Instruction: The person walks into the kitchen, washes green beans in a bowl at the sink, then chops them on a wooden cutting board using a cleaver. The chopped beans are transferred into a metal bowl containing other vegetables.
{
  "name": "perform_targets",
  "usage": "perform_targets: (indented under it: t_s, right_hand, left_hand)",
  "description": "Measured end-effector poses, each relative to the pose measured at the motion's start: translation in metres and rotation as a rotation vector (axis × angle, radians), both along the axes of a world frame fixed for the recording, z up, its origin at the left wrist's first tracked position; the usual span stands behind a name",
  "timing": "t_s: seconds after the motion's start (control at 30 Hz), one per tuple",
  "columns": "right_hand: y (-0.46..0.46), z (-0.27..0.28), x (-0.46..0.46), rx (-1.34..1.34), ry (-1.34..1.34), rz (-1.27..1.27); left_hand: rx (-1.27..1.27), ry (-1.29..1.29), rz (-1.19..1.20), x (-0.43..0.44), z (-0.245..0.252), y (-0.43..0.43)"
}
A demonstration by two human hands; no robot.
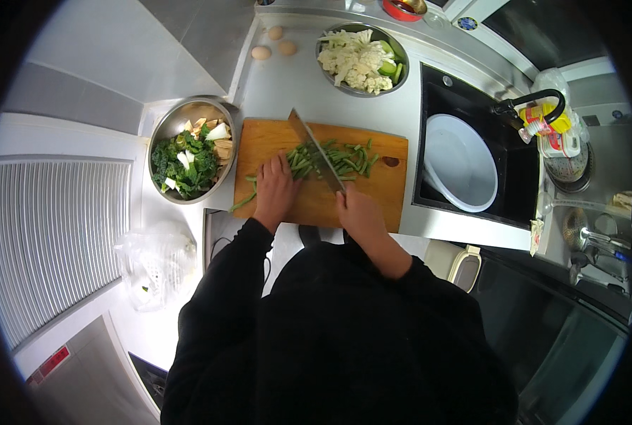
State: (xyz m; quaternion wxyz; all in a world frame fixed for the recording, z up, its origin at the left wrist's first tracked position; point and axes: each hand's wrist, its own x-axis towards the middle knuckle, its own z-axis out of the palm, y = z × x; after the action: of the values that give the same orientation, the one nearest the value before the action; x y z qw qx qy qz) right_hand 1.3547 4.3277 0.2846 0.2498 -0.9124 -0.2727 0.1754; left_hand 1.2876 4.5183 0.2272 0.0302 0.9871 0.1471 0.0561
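Observation:
A wooden cutting board [321, 206] lies before me, with green beans [349, 159] on it, short cut pieces to the right and longer ones to the left. My right hand [359, 210] grips the handle of a kitchen knife [314, 146], whose broad blade slants up and left across the beans. Just left of the blade, my left hand [276, 186] presses down on the uncut beans, fingertips partly hidden among them. A few bean ends stick out past the left hand toward the board's left edge.
A steel bowl [228, 179] of leafy greens stands left of the board. Behind are three eggs [261, 52] and a bowl [321, 62] of cauliflower. To the right, a black sink [512, 183] holds a white basin [457, 159] beneath a black faucet [528, 99]. A plastic bag [154, 260] lies lower left.

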Motion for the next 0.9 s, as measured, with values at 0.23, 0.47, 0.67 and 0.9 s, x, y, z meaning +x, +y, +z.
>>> perform_targets:
  t_s: [0.23,0.47,0.67,0.9]
  right_hand:
    - [-0.005,0.028,-0.008,0.014,-0.090,0.108]
    - [0.006,0.022,-0.015,-0.052,-0.036,0.185]
    - [0.017,0.015,-0.009,-0.131,0.076,0.211]
    - [0.047,-0.012,-0.014,-0.155,0.039,0.215]
  left_hand:
    - [-0.040,-0.009,0.060,-0.008,0.025,0.013]
    - [-0.088,0.144,0.058,-0.024,0.022,0.016]
    - [-0.064,0.043,0.000,-0.028,-0.002,0.012]
    - [-0.068,-0.049,-0.025,-0.030,-0.009,0.012]
